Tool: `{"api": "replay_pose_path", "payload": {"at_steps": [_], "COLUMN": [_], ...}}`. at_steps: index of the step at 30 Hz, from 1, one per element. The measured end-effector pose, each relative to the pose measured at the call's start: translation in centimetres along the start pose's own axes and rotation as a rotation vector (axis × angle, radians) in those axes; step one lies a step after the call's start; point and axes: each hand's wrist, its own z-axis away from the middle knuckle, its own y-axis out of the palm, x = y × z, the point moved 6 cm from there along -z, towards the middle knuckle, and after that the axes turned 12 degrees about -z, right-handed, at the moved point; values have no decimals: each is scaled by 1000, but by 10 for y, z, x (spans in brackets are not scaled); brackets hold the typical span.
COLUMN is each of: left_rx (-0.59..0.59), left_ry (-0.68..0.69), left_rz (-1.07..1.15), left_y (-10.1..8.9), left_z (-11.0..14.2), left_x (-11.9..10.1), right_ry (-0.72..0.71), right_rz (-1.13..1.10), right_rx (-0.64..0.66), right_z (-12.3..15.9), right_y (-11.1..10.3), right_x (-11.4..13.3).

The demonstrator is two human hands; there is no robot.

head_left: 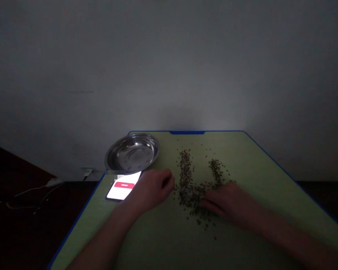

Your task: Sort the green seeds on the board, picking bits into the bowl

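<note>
Small dark grains or beans (190, 191) lie scattered in a rough U shape on the pale green tabletop (157, 236); their exact kind is too small to make out. My right hand (227, 200) rests at the right side of the spread, its fingertips down among the pieces. Those fingers are bent together, and anything between them is hidden. Just left of the grains, my left hand (156, 187) is curled with thumb and fingers meeting; what it may hold does not show. Behind it stands a shiny metal bowl (132, 153).
A phone or tablet with a lit screen (124, 186) lies left of my left hand, close to the bowl. Blue edging (270, 157) runs around the table, and a grey wall (186, 67) rises behind it. White cables and a plug (55, 182) are on the left.
</note>
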Motion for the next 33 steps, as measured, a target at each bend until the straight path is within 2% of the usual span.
{"api": "replay_pose_path", "payload": {"at_steps": [4, 10, 14, 18, 22, 33], "left_rx": [9, 55, 57, 59, 52, 42], "left_ry": [-2, -10, -4, -8, 0, 9], "left_rz": [-11, -11, -24, -22, -16, -18], "left_y": [1, 3, 4, 3, 2, 3], "left_z": [-1, -1, -1, 0, 0, -1], "left_x": [0, 1, 1, 0, -2, -2], "right_ry": [14, 57, 86, 104, 139, 225], "right_rz": [50, 90, 53, -48, -119, -128], "right_rx": [-19, -57, -76, -61, -18, -20], "right_z": [-15, -35, -31, -3, 23, 38], "right_y": [1, -8, -15, -17, -9, 11], "right_x": [-8, -40, -48, -39, -28, -9]}}
